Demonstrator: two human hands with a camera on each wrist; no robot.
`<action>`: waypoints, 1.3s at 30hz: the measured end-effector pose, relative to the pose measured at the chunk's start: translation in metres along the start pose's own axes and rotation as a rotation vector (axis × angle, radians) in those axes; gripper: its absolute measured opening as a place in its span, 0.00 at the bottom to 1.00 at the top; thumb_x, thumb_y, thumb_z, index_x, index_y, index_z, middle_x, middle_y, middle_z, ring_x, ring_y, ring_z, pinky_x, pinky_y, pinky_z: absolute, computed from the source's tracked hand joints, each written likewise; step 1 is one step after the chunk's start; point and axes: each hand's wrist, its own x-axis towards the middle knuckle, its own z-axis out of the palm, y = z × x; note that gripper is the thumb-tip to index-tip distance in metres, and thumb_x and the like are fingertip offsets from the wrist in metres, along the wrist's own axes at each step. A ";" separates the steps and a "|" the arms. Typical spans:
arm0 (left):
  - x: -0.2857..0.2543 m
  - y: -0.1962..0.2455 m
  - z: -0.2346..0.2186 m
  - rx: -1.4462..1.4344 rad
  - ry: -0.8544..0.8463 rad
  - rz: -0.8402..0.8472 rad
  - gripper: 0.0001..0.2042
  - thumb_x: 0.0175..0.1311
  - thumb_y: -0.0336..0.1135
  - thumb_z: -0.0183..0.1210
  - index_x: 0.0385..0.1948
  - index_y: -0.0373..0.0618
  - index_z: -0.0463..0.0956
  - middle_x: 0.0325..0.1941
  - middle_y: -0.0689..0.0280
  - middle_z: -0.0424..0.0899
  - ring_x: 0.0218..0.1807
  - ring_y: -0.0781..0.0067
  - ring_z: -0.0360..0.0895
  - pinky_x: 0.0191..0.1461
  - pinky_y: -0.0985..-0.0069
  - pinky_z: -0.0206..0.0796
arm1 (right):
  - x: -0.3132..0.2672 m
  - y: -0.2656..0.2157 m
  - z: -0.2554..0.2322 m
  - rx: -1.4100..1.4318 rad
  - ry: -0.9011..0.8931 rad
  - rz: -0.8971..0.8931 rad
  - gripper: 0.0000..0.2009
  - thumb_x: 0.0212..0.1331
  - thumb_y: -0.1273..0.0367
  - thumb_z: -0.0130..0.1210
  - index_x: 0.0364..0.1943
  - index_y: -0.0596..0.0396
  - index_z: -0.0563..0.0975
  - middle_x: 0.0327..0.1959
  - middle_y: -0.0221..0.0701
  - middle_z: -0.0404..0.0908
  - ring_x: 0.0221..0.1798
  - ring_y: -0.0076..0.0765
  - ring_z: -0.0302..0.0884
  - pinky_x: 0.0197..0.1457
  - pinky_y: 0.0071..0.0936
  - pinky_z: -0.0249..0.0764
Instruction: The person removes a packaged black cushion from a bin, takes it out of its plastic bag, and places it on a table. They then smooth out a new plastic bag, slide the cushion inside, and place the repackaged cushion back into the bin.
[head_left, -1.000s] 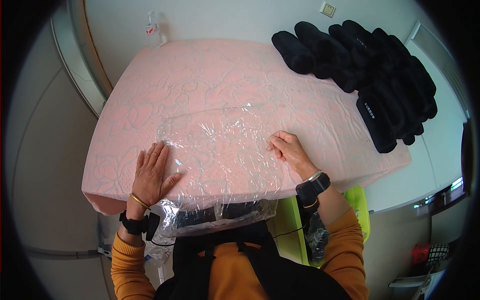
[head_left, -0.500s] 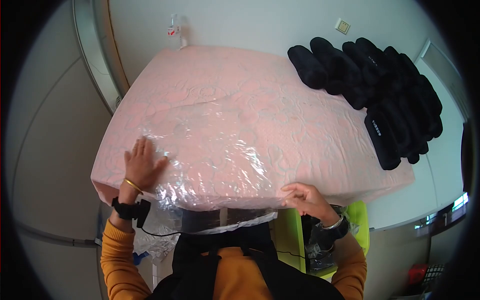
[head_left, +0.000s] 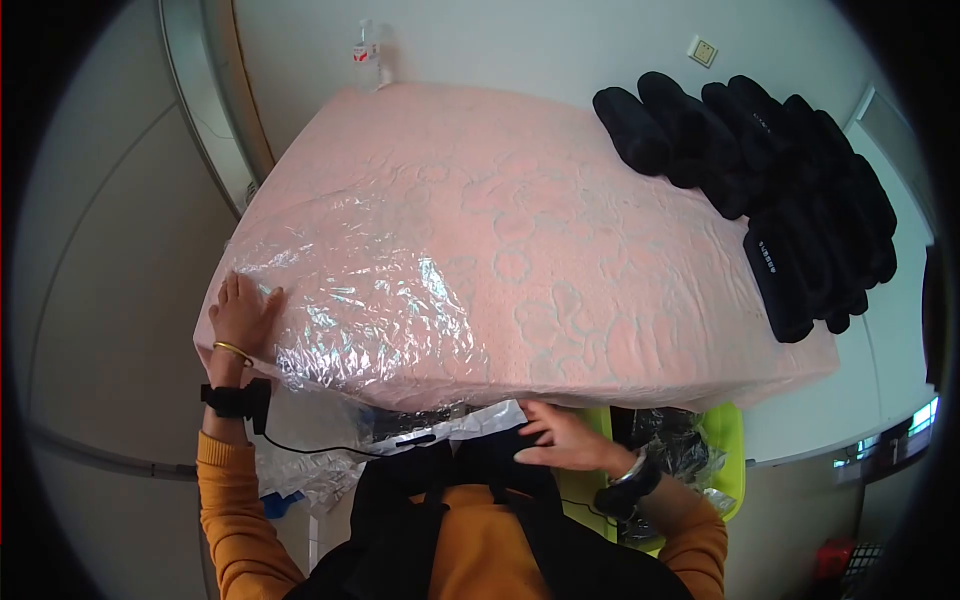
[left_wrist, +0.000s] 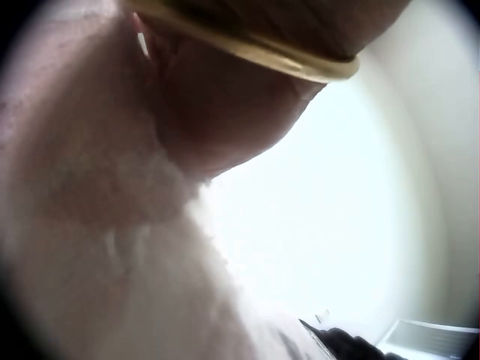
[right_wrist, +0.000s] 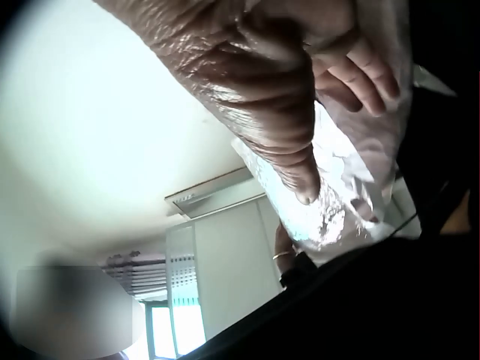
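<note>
Clear plastic sheet (head_left: 370,290) lies over the near-left part of the pink-covered table (head_left: 540,160), front end hanging off the near edge. Head view: left hand (head_left: 240,312) flat on the sheet's left side, fingers straight. Right hand (head_left: 568,440) at the end of the sheet's white strip (head_left: 485,424), fingers loosely extended. Black rolls (head_left: 775,285) on the table's far right. Left wrist view: blurred, mostly gold bangle (left_wrist: 300,64) and heel of hand. Right wrist view: thumb straight, fingers slightly bent beside shiny plastic; probably touching, can't confirm.
</note>
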 end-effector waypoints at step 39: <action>-0.072 0.063 -0.030 -0.260 0.113 0.742 0.29 0.54 0.47 0.63 0.58 0.46 0.69 0.63 0.55 0.68 0.65 0.52 0.62 0.67 0.54 0.51 | 0.088 -0.025 -0.137 -0.534 0.642 -0.207 0.29 0.50 0.75 0.61 0.60 0.62 0.66 0.48 0.41 0.75 0.47 0.38 0.76 0.46 0.30 0.74</action>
